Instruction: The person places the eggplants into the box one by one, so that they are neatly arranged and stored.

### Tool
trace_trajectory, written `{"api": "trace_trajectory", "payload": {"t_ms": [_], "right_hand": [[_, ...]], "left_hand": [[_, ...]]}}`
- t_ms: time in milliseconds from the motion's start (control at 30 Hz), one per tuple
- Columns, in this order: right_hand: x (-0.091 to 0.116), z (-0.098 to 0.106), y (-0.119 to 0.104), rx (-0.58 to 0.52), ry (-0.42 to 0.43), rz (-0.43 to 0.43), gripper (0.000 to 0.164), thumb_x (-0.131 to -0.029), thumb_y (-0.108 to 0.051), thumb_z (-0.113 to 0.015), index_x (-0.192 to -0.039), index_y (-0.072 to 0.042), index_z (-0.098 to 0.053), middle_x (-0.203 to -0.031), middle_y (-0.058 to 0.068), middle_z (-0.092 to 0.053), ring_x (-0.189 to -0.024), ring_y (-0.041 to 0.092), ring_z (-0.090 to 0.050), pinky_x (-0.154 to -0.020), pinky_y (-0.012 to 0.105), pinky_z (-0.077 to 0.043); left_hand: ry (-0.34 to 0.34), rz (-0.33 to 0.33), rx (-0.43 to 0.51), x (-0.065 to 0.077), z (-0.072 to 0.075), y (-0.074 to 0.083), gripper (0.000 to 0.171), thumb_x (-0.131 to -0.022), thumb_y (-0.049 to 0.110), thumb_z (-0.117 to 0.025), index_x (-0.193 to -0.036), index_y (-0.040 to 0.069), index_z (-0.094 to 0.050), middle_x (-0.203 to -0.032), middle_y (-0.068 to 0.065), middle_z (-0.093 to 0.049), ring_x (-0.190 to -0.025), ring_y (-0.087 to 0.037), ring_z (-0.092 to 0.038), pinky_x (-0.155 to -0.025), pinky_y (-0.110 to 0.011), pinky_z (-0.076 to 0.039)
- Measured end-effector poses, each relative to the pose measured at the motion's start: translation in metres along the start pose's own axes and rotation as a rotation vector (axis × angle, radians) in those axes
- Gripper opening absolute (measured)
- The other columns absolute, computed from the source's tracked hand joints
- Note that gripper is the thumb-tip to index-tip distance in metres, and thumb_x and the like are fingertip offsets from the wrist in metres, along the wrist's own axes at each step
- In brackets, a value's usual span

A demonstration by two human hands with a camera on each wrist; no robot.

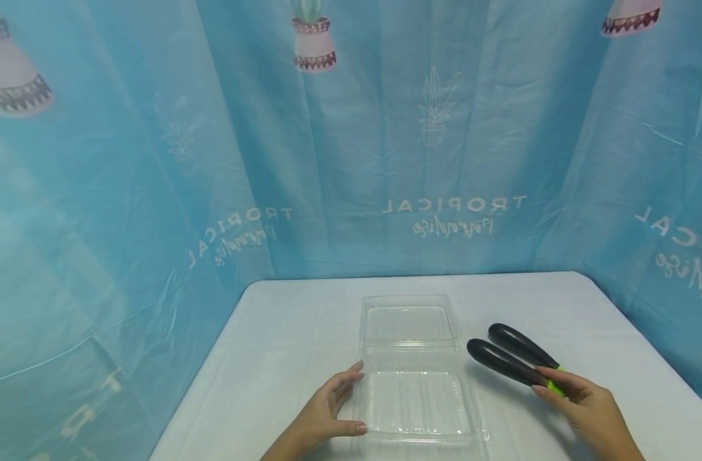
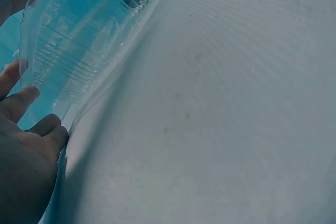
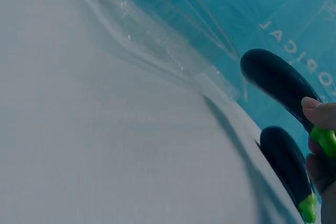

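Note:
An open clear plastic clamshell container lies in the middle of the white table, its lid folded back. My left hand rests against the container's left edge with its fingers relaxed; in the left wrist view its fingertips touch the clear wall. Two dark purple eggplants with green stems lie to the right. My right hand grips the nearer eggplant at its stem end, and this eggplant shows a finger on it. The second eggplant lies just beside it.
A blue printed curtain hangs behind the table and round both sides. The table's left edge runs close to my left hand, and the right edge lies beyond the eggplants.

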State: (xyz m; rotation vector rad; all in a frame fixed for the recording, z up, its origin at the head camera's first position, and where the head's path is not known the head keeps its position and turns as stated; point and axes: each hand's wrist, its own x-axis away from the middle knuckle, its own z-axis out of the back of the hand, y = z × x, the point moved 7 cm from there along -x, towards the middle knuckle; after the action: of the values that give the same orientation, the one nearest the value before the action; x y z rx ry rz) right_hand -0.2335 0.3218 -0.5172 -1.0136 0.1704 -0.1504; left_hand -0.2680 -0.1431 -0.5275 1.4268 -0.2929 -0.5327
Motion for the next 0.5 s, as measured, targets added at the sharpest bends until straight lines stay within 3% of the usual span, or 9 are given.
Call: {"api": "trace_trajectory", "payload": {"t_ms": [133,333,500], "right_hand": [[-0.001,-0.013,-0.018,-0.111,0.003,0.082,0.059,-0.092,-0.041,-0.083,-0.136,-0.004,-0.07,-0.132,0.015,-0.069,-0.106,-0.002,-0.066,-0.08,0.019,-0.06],[-0.002,-0.033,-0.043,-0.231,-0.008,0.168,0.052,-0.091,-0.028,-0.086,-0.133,-0.001,-0.071,-0.128,0.013,-0.071,-0.107,0.002,-0.068,-0.08,0.024,-0.061],[-0.005,-0.052,-0.068,-0.312,-0.089,0.268,0.042,-0.089,-0.014,-0.086,-0.126,0.003,-0.073,-0.12,0.014,-0.074,-0.107,0.006,-0.068,-0.079,0.026,-0.062]], "left_hand": [[-0.002,0.0,0.001,0.001,0.0,0.001,0.083,-0.081,0.007,-0.091,-0.15,-0.003,-0.046,-0.17,-0.012,-0.028,-0.157,-0.033,-0.021,-0.12,-0.026,-0.027],[0.004,0.021,-0.011,0.0,-0.002,0.002,0.084,-0.082,0.008,-0.091,-0.151,-0.004,-0.045,-0.17,-0.012,-0.027,-0.156,-0.034,-0.021,-0.121,-0.028,-0.027],[0.019,0.039,-0.016,0.001,-0.002,0.003,0.084,-0.082,0.009,-0.092,-0.151,-0.001,-0.046,-0.17,-0.01,-0.027,-0.156,-0.034,-0.022,-0.121,-0.031,-0.027]]}}
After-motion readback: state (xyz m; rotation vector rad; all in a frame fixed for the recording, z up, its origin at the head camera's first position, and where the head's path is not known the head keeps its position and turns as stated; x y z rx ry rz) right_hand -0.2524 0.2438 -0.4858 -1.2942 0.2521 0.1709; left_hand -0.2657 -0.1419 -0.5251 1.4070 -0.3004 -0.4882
